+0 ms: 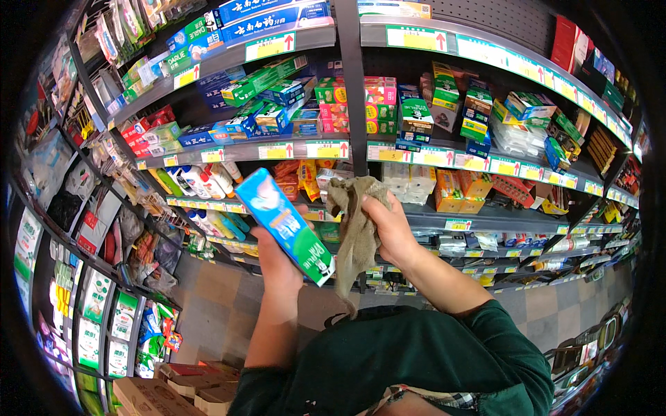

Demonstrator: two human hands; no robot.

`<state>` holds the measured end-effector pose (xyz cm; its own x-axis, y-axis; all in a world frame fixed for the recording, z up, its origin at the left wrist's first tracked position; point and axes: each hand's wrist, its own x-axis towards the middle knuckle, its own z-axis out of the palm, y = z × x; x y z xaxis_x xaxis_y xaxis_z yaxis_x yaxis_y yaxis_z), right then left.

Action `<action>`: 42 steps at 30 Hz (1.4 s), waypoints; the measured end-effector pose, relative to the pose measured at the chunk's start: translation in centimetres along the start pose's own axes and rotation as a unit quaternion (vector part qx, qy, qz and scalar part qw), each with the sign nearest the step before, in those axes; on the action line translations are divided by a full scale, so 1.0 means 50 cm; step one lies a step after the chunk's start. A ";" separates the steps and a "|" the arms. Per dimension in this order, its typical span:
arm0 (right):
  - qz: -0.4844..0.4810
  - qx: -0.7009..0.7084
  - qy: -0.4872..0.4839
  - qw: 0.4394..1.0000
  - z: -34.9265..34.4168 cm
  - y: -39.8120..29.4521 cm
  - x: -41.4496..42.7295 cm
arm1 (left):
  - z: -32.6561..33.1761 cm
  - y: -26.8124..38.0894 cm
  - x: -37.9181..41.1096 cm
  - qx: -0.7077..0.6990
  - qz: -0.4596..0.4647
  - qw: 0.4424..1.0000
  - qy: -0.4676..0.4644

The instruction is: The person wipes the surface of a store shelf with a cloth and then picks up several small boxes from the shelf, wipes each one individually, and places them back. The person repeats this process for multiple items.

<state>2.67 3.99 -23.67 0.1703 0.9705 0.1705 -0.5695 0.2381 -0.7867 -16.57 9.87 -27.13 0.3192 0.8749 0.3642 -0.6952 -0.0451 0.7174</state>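
Observation:
A blue and green Darlie toothpaste box [285,226] is in my left hand [276,252], tilted in front of my chest with its broad printed face toward me. My right hand [390,223] grips a crumpled grey-brown cloth [359,223], whose loose end hangs down toward my shirt. The cloth is just right of the box; whether they touch I cannot tell. Behind both hands, a shelf [234,152] holds jumbled toothpaste boxes [270,117]. Part of my left hand's fingers is hidden behind the box.
Darlie boxes [416,114] stand stacked on the right shelf. A dark upright post [354,88] divides the shelving. Bottles [205,179] line a lower shelf on the left. Cardboard cartons [151,398] are on the floor at lower left, near packaged goods [93,333].

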 end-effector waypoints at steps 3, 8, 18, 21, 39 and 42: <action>-0.196 -0.313 -0.025 0.929 -0.018 0.016 -0.001 | 0.033 0.002 0.022 -0.059 -0.032 0.996 0.066; -0.400 -0.530 -0.183 0.725 0.034 0.021 -0.034 | 0.027 0.000 0.017 -0.117 -0.115 0.986 0.024; -0.408 -0.476 -0.112 0.771 0.026 0.005 -0.040 | 0.009 -0.027 -0.016 -0.053 -0.126 0.991 -0.002; -0.400 -0.475 -0.111 0.776 0.032 -0.010 -0.012 | 0.021 -0.051 -0.026 -0.007 -0.094 0.994 0.063; -0.237 -0.420 -0.090 0.871 -0.109 0.026 -0.120 | 0.136 0.010 0.021 0.069 0.121 0.984 0.114; -0.232 -0.386 -0.087 0.888 -0.136 -0.001 -0.140 | 0.240 0.001 0.037 0.036 0.103 0.976 0.189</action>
<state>6.97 -3.08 -28.86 0.0783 0.7816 0.6189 0.2634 0.5825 -0.7690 -8.28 5.69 -19.29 -0.0928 0.9586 0.2691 -0.6687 -0.2602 0.6965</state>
